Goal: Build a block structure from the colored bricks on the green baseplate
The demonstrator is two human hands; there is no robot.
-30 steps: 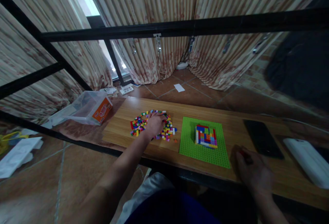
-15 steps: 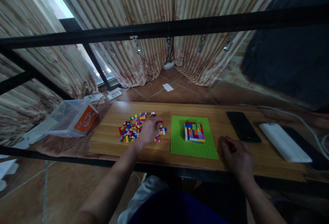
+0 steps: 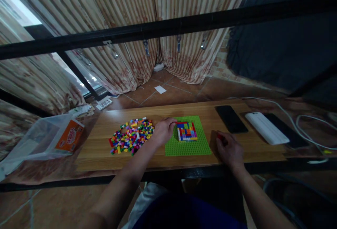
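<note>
A green baseplate (image 3: pixel 189 146) lies on the wooden table (image 3: pixel 100 152), carrying a square block of coloured bricks (image 3: pixel 186 131). To its left spreads a pile of small loose bricks (image 3: pixel 131 138). My left hand (image 3: pixel 163 131) rests at the baseplate's left edge, fingers pinched on a small red brick beside the built block. My right hand (image 3: pixel 229 149) lies on the table right of the baseplate, curled around a small red thing that I cannot make out.
A clear plastic box with an orange label (image 3: pixel 50 138) lies at the left end. A black phone (image 3: pixel 230 118), a white flat device (image 3: pixel 266 128) and cables (image 3: pixel 302 123) sit to the right. A black metal bar (image 3: pixel 168 27) crosses overhead; curtains hang behind.
My left hand left the loose brick pile and moved right to the baseplate's left edge with a small red brick. The view swung; my right hand stayed curled beside the baseplate.
</note>
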